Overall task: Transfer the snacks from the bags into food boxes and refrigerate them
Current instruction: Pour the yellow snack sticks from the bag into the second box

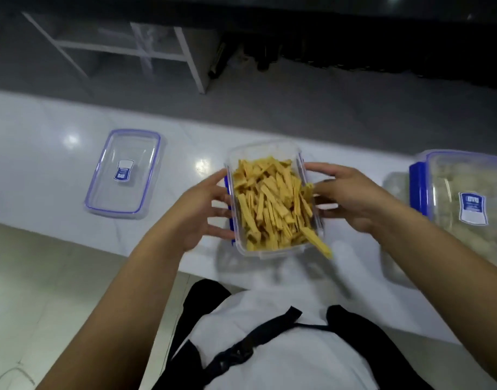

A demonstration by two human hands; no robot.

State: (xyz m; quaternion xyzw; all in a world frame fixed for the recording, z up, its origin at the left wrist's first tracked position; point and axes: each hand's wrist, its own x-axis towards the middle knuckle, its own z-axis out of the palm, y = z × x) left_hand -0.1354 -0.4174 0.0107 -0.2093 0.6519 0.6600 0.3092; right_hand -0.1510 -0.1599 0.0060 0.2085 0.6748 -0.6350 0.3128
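Both hands (272,204) around snack box (262,153)

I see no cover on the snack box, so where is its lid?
The clear blue-rimmed plastic lid lies flat on the white counter, left of the open box of yellow snack sticks.

A glossy white counter (44,130) carries the things. On it to the left lies a clear lid (123,174) with a blue rim, flat. At the right edge stands a lidded box (467,198) with blue clips, holding pale food.
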